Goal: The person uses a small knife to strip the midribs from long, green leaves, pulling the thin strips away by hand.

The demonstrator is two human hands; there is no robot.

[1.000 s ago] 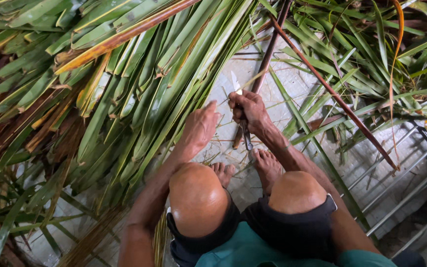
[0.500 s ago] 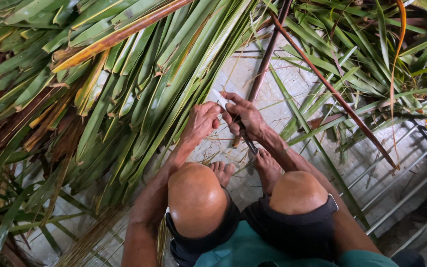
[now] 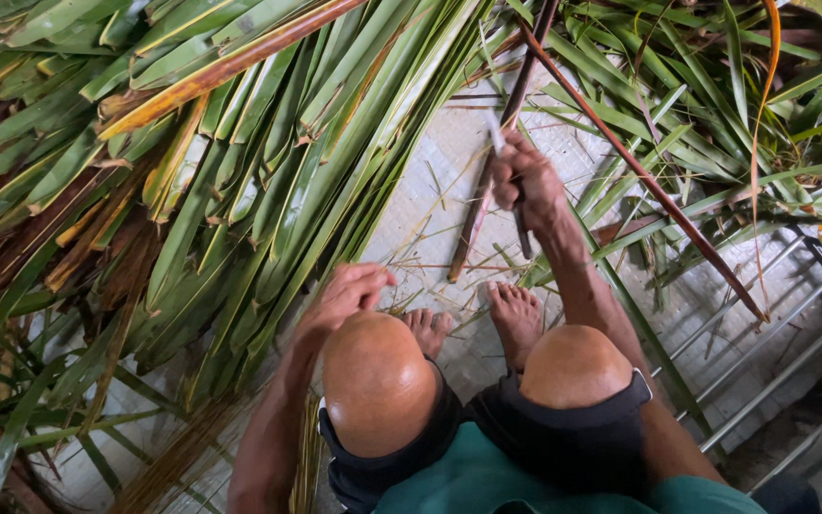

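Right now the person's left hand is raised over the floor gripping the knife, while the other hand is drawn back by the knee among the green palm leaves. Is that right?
Not quite. The head view shows the right hand gripping the knife, raised over the floor. The left hand is drawn back by the knee, at the edge of the green palm leaves. The rest stands.

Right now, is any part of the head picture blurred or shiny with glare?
Head view: both knees shine with glare; the right hand and its knife look slightly smeared; the green leaves are sharp and evenly lit.
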